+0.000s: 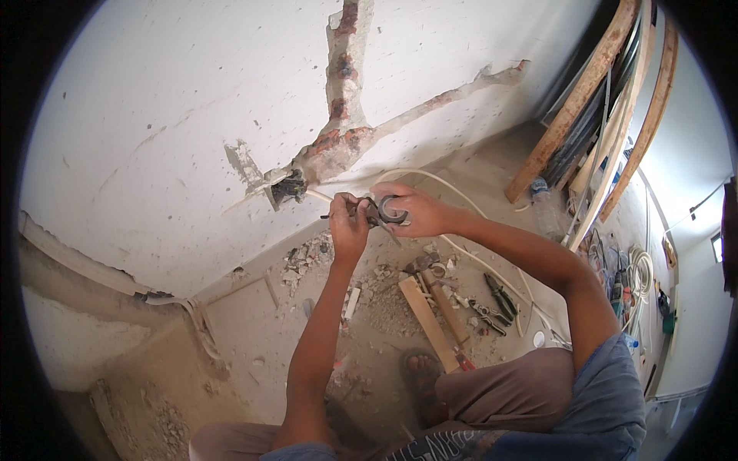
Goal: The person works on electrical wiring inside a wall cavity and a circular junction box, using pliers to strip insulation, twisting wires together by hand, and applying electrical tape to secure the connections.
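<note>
My left hand [350, 219] and my right hand [417, 210] meet in front of the wall's lower edge. My right hand grips a dark ring, which looks like a roll of black electrical tape [393, 219]. The left fingers are closed in a pinch at a small dark piece beside the roll; its kind cannot be made out. Close behind the hands, a dark electrical box [287, 189] sits in the broken wall. A white cable [318, 195] runs from the box toward my hands.
Chiselled channels [345, 77] cut the white wall. On the dusty floor lie rubble [307, 257], wooden-handled tools [427, 319] and pliers [500, 298]. A plastic bottle [545, 209] and leaning timber planks [576, 100] stand at the right, with coiled white cable [639, 269] nearby.
</note>
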Demonstrator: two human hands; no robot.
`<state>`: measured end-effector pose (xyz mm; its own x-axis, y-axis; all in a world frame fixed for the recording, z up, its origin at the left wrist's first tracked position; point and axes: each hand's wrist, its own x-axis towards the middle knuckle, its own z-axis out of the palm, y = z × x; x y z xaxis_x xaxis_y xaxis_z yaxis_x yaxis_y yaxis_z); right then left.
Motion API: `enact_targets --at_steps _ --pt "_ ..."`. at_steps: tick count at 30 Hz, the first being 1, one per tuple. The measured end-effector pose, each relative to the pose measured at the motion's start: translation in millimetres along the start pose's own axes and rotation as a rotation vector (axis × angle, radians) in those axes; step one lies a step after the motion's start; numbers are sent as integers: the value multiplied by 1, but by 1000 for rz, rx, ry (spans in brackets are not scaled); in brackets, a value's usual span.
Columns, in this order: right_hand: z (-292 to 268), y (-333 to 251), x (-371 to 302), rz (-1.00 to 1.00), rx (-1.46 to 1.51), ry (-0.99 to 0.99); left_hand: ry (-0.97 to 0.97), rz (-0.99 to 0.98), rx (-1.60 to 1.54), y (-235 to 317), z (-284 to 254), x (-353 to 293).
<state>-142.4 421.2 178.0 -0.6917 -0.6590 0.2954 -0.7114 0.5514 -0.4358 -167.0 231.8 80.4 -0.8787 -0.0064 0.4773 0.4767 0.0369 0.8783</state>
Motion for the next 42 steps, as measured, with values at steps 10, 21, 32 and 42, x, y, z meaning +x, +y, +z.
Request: enact_targets --at_steps 10,21,32,42 --pt "-7 2 77 472 574 -214 -58 -114 5 14 -8 -2" --pt "-7 13 76 445 784 -278 6 -58 68 11 -9 -1" --pt "-8 7 75 305 704 -276 -3 -87 74 19 -8 0" --pt "5 45 75 667 931 -59 -17 -83 71 19 -1 -2"
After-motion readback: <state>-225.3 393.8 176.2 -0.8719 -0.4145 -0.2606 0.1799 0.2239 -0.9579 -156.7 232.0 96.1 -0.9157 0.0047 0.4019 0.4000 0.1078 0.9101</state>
